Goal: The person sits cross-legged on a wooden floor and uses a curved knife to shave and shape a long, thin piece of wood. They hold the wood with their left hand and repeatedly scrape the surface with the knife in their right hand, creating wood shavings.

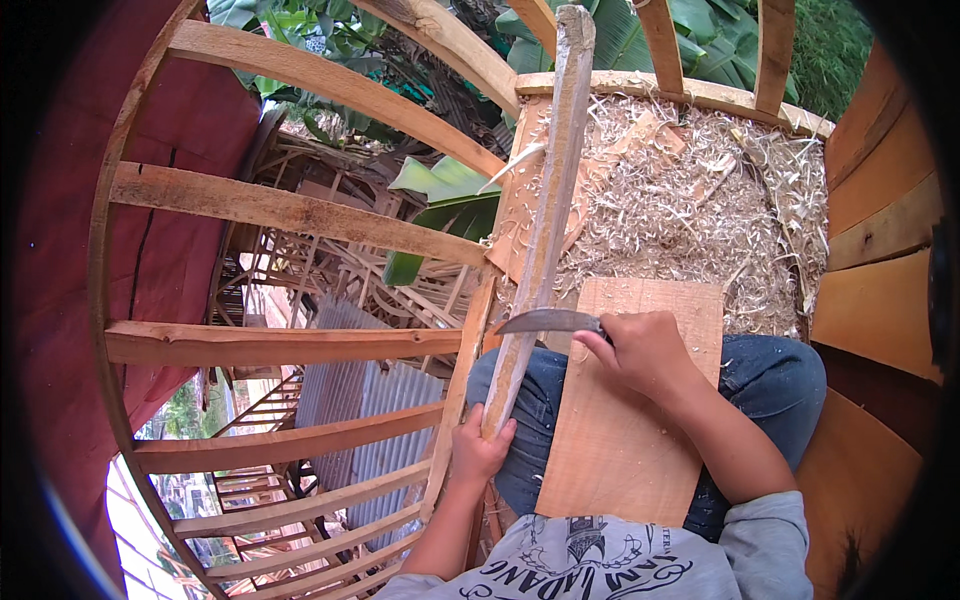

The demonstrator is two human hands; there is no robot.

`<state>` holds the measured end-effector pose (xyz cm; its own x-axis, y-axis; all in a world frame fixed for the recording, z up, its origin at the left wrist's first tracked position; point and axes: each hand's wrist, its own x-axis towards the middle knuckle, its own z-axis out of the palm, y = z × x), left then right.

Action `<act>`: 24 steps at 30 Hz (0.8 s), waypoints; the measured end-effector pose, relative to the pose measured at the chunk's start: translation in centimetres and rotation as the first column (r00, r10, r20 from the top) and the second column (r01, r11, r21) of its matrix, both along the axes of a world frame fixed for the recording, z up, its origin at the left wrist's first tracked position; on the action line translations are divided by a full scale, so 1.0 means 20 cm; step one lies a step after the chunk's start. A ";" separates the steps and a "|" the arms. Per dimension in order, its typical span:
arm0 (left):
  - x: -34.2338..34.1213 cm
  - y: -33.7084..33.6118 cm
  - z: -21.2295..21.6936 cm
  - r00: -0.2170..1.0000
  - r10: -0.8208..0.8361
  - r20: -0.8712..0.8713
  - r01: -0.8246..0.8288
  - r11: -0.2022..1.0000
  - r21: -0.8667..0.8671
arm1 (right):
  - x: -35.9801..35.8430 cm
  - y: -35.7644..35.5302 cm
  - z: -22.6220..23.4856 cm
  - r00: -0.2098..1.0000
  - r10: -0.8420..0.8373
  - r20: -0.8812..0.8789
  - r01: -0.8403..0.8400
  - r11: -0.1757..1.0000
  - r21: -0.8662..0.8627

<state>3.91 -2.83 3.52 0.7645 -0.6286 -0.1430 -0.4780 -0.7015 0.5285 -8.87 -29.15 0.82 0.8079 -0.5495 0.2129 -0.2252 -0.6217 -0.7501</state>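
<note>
My left hand is wrapped round the lower end of a long wooden stick, which slants up and away from me. In my right hand is a knife with a dark, curved blade pointing left. The blade lies across the stick, a little above my left hand; whether it cuts into the wood I cannot tell. Its handle is mostly hidden by my fingers. A flat wooden board rests on my lap, under my right forearm.
Wood shavings cover the floor ahead of my knees. A slatted wooden railing runs along the left, with corrugated metal sheets below it. Wooden panels rise at the right. Banana leaves hang beyond the far rail.
</note>
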 end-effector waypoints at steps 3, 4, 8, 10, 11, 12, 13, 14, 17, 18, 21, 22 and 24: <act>-0.01 0.01 0.00 1.000 0.001 0.019 -0.001 1.000 0.015 | -0.03 -0.25 -0.01 0.920 -0.391 -0.027 0.380 0.872 0.309; -0.01 0.01 -0.02 0.999 -0.013 0.042 0.011 0.999 0.033 | -0.07 -0.33 0.02 0.884 -0.465 -0.048 0.448 0.815 0.368; -0.03 -0.01 0.00 0.997 -0.005 0.079 0.004 1.000 0.018 | -0.12 -0.32 -0.01 0.912 -0.410 -0.027 0.406 0.890 0.209; -0.03 -0.01 0.00 0.996 -0.005 0.086 0.001 0.999 0.041 | -0.09 -0.25 -0.02 0.932 -0.362 0.003 0.356 0.918 0.176; -0.04 -0.01 0.00 0.996 0.002 0.090 -0.007 0.999 0.052 | -0.07 -0.25 -0.01 0.934 -0.355 -0.032 0.355 0.916 0.186; -0.03 0.01 0.00 0.995 -0.018 0.093 0.010 0.997 0.077 | -0.08 -0.25 -0.02 0.925 -0.374 -0.066 0.380 0.901 0.211; -0.02 0.02 -0.01 0.994 -0.020 0.104 0.011 0.996 0.090 | -0.08 -0.28 -0.03 0.921 -0.378 -0.089 0.389 0.893 0.228; -0.02 0.01 0.00 0.993 -0.021 0.115 0.009 0.995 0.098 | -0.09 -0.33 -0.03 0.918 -0.381 -0.110 0.396 0.887 0.238; -0.03 -0.01 0.06 0.987 -0.047 0.155 0.025 0.990 0.139 | -0.12 -0.42 -0.08 0.868 -0.424 -0.259 0.476 0.858 0.193; -0.04 -0.01 0.08 0.986 -0.047 0.162 0.022 0.988 0.154 | -0.12 -0.44 -0.10 0.841 -0.449 -0.301 0.506 0.850 0.145; -0.08 0.02 0.12 0.980 -0.053 0.192 0.022 0.986 0.163 | -0.12 -0.45 -0.16 0.757 -0.460 -0.464 0.519 0.855 0.000; -0.10 0.03 0.11 0.976 -0.054 0.211 0.022 0.989 0.148 | -0.12 -0.44 -0.17 0.714 -0.480 -0.511 0.518 0.852 -0.077; -0.14 0.06 0.12 0.975 -0.037 0.219 0.007 0.991 0.136 | -0.12 -0.42 -0.18 0.741 -0.425 -0.521 0.485 0.874 -0.023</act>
<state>1.19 -1.64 5.90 0.7729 -0.6321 -0.0560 -0.5882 -0.7467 0.3107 -11.31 -37.59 -2.80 0.4311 -0.8735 -0.2261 -0.8171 -0.2716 -0.5086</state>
